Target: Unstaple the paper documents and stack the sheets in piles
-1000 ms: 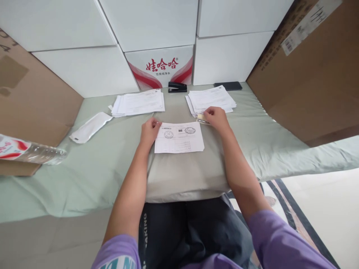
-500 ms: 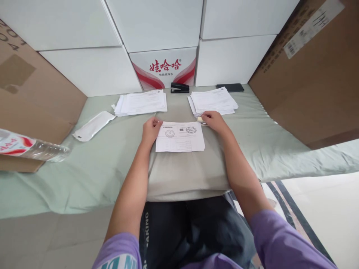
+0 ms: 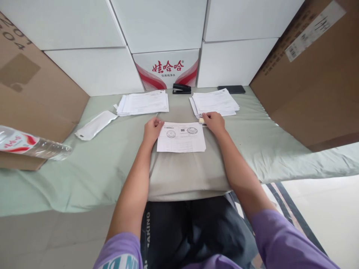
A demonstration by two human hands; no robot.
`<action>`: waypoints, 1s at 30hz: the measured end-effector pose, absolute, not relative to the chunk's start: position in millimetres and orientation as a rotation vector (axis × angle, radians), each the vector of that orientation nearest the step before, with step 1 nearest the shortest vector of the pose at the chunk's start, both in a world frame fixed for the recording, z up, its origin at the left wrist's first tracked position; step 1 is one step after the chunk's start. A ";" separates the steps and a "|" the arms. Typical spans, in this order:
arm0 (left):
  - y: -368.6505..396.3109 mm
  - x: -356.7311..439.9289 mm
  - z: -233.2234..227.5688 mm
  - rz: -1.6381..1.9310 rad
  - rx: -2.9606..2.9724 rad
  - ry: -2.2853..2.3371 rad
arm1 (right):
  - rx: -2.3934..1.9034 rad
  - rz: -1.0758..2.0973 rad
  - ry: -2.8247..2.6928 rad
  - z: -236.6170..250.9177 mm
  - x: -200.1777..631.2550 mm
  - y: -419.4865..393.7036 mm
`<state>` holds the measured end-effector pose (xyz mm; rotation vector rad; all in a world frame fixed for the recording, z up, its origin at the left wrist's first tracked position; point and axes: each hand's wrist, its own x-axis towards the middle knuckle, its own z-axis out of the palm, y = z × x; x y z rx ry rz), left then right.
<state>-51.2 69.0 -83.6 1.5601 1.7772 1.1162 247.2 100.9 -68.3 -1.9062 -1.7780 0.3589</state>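
Note:
A printed sheet (image 3: pixel 181 144) with round and oval stamps lies on the green cloth in front of me, perhaps with more sheets under it. My left hand (image 3: pixel 153 130) pinches its upper left corner between thumb and fingers. At the upper right corner, my right hand (image 3: pixel 213 121) is closed on a small cream-coloured tool (image 3: pixel 201 120) with a metal-looking lower part, too small to name surely. The tool's tip is by the paper's corner; whether it grips the paper cannot be made out. Just beyond the right hand lies a stack of papers (image 3: pixel 214 101).
A second paper stack (image 3: pixel 143 102) lies back left, beside a white plastic sleeve (image 3: pixel 96 125). A black stapler (image 3: pixel 181 88) and a dark phone (image 3: pixel 231 89) sit along the white boxes (image 3: pixel 165 22). A water bottle (image 3: pixel 33 144) and cardboard boxes (image 3: pixel 314 93) flank the cloth.
The whole view has shifted slightly. My right hand has tilted a little, so more of the cream-coloured tool shows; the left hand keeps its hold on the sheet.

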 end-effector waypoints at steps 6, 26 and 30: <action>68.9 -51.6 -84.8 1.094 1.564 1.807 | -1.983 0.331 -1.739 -68.7 243.5 100.9; 67.1 -51.5 -83.7 1.029 1.561 1.829 | -2.123 0.293 -1.769 -70.1 233.4 98.9; 66.9 -52.1 -84.3 1.018 1.587 1.821 | -2.133 0.277 -1.762 -68.4 231.7 97.4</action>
